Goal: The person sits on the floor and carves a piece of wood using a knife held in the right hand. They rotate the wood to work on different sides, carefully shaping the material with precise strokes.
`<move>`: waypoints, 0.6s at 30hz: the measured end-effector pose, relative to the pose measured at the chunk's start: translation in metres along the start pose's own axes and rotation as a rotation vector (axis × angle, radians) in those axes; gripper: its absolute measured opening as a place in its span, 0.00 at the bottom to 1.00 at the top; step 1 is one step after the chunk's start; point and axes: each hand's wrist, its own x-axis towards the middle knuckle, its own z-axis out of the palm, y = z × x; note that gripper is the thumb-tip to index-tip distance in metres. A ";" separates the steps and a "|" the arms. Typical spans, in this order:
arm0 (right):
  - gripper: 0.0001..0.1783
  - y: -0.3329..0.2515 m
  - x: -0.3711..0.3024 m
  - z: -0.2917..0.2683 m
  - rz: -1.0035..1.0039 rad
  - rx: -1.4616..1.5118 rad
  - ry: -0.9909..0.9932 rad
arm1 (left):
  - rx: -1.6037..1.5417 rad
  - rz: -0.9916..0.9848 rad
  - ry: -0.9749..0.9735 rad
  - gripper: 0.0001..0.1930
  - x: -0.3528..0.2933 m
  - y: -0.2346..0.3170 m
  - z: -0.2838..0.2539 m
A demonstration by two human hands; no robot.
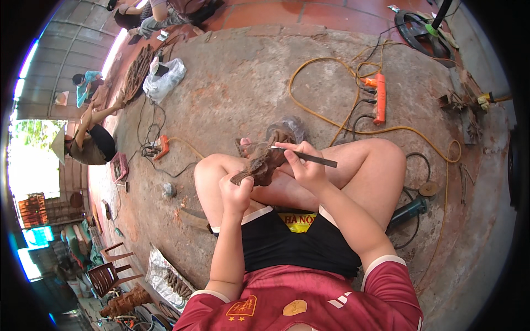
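Over my crossed legs I hold a gnarled brown piece of wood (261, 167), tilted, its surface knotted and rough. My left hand (237, 192) is closed around its lower end, thumb on top. In my right hand (307, 170) is a slim dark hand tool (324, 161) with a flat, bar-like shaft, gripped like a pen. Its thin, pale tip meets the upper part of the wood. The wood's far end lies in front of a rounded, partly see-through object (295, 128) that I cannot make out.
An orange power strip (379, 99) with plugs and a yellow cord (309, 113) lies ahead right. Beside my right thigh rests a teal angle grinder (408, 214). A smaller orange socket (161, 148), a plastic bag (165, 80) and a chair (107, 278) are leftward. Several people sit far left.
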 end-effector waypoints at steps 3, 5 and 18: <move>0.15 0.007 -0.002 0.009 -0.031 0.105 -0.036 | 0.032 0.009 -0.011 0.11 0.000 0.004 0.002; 0.14 0.015 -0.004 0.010 -0.052 0.017 -0.112 | 0.032 0.000 -0.003 0.11 -0.002 0.005 0.004; 0.08 0.037 -0.004 0.014 0.071 0.109 0.089 | 0.048 0.032 -0.027 0.12 -0.004 0.004 0.001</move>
